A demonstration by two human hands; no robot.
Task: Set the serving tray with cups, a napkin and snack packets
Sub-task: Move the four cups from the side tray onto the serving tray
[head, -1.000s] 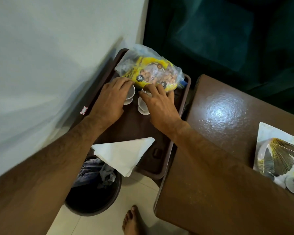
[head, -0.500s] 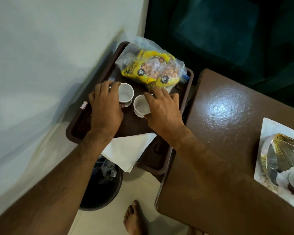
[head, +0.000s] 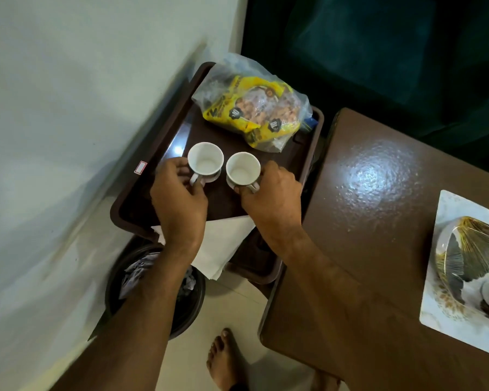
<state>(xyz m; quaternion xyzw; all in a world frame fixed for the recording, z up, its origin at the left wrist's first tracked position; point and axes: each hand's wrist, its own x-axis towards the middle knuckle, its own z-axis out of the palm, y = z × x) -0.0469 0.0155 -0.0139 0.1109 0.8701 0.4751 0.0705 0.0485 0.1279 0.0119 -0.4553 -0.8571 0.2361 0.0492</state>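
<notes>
A dark brown serving tray (head: 130, 210) lies beside the white wall. Two empty white cups stand upright side by side in its middle. My left hand (head: 178, 201) grips the handle of the left cup (head: 205, 159). My right hand (head: 271, 198) pinches the handle of the right cup (head: 242, 168). Small saucers seem to sit under the cups, mostly hidden. A clear bag of yellow snack packets (head: 254, 108) fills the tray's far end. A folded white napkin (head: 223, 244) lies on the near end, partly under my wrists and overhanging the edge.
A glossy brown table (head: 364, 221) stands right of the tray, with a wrapped white plate set (head: 469, 266) at its right edge. Below the tray sits a dark waste bin (head: 158, 286) with crumpled paper. A bare foot (head: 223, 359) rests on the tiled floor.
The cups were covered under my hands against the snack bag; now they stand upright, openings up, nearer the tray's middle. Both hands have slid back onto the handles.
</notes>
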